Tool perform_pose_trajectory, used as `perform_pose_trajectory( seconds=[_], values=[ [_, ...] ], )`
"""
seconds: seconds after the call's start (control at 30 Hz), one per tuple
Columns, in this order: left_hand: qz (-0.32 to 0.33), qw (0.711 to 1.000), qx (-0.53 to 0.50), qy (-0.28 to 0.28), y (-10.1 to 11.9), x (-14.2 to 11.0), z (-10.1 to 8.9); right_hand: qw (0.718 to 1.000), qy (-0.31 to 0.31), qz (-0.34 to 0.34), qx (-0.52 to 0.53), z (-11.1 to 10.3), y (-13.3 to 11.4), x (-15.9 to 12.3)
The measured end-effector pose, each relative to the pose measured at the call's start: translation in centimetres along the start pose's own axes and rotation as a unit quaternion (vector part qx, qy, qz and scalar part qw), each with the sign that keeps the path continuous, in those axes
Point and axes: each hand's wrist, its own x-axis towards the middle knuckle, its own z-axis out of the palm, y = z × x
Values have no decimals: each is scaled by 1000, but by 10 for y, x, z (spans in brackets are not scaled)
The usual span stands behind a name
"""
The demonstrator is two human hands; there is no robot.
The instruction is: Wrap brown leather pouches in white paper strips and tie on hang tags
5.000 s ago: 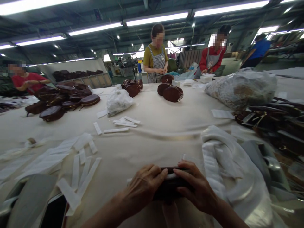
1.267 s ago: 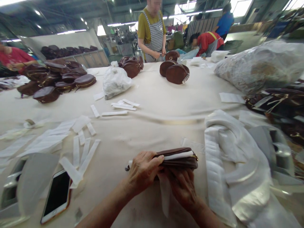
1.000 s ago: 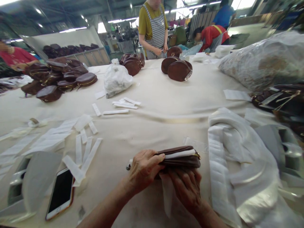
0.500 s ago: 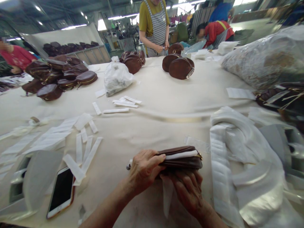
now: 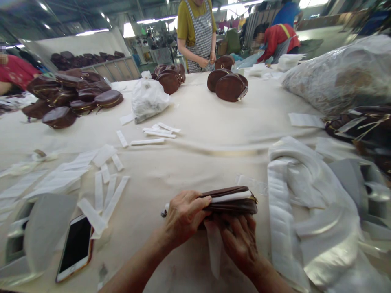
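A small dark brown leather pouch stands on edge on the cream cloth table, close in front of me, with a white strip along its top. My left hand grips its left end, fingers curled over the top. My right hand lies against the near side of the pouch, fingers pressed on it. A white paper strip hangs down between my hands.
A phone lies at the near left among scattered white strips. White foam wrapping is heaped at the right. Brown bags are piled far left, two more at the centre back. People work along the far edge.
Five seconds ago both hands covered the pouch from above. Since then my right hand has dropped to its near side; over the last second the hands barely move.
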Motion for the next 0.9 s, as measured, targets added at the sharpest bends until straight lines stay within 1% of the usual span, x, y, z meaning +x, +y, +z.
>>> perform_pose_trajectory(
  seconds=[0.13, 0.27, 0.33, 0.5, 0.63, 0.9],
  values=[
    [1, 1000, -5, 2, -2, 2, 1, 1000, -11, 0, -23, 2, 0, 5],
    [-2, 1000, -8, -2, -2, 1, 1, 998, 8, -53, -26, 6, 6, -2],
    [-2, 1000, -5, -1, -1, 0, 1, 997, 20, -67, -16, 6, 9, -6],
    [0, 1000, -11, 4, -1, 0, -1, 998, -3, -57, 6, 0, 9, -6],
    [3, 1000, -11, 0, 0, 1, -2, 999, 4, -48, 1, -3, 6, -3],
    [2, 1000, -14, -6, 3, 0, -1, 999, 23, -36, -10, 2, 7, -2]
  ],
)
